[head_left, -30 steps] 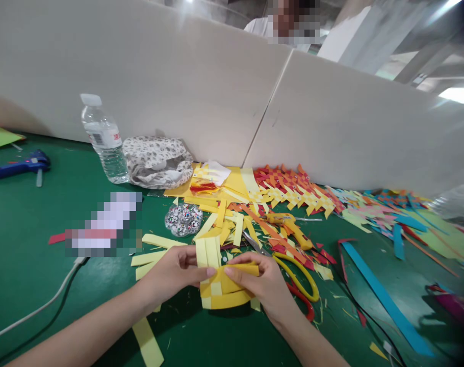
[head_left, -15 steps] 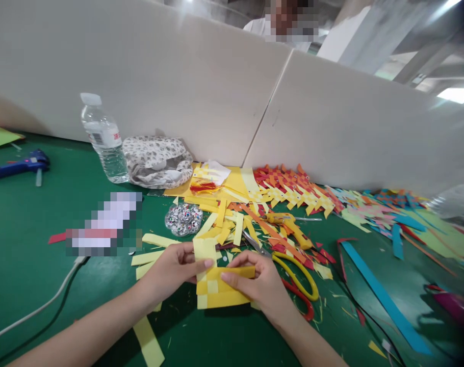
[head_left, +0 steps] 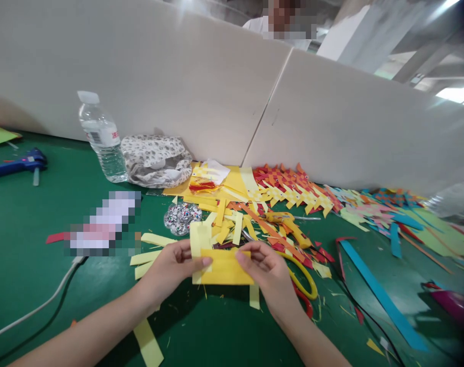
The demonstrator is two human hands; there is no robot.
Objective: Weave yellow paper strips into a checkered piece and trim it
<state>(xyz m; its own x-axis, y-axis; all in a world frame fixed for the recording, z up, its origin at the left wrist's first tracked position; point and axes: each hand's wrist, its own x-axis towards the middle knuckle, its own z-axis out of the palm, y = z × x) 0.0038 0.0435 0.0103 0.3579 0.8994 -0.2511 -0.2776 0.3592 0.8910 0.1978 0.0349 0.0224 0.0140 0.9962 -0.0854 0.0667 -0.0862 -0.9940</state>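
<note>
Both hands hold a piece of interlaced paper strips (head_left: 226,274), deep yellow running across and pale yellow upright at its left end. My left hand (head_left: 176,262) pinches that left end, thumb in front and fingers behind. At the other end, my right hand (head_left: 264,267) has its thumb on the front of a deep yellow strip, fingers curled behind. A pale yellow strip (head_left: 254,297) lies below the right end. Beyond my right hand are scissors with a yellow handle loop (head_left: 312,285) and a red one, partly hidden.
Paper scraps (head_left: 232,224), a yellow glue gun (head_left: 289,227) and a bag of small beads (head_left: 182,218) lie ahead. Woven paper fish (head_left: 285,186) line the partition. Leftward are a bottle (head_left: 104,140), a cloth pouch (head_left: 157,160), a blurred phone-like object (head_left: 105,224) and a blue glue gun (head_left: 21,164).
The paper piece has been raised slightly and tilted. Its checkered lower part no longer shows, and a mostly plain yellow face does. My right thumb has shifted right and up.
</note>
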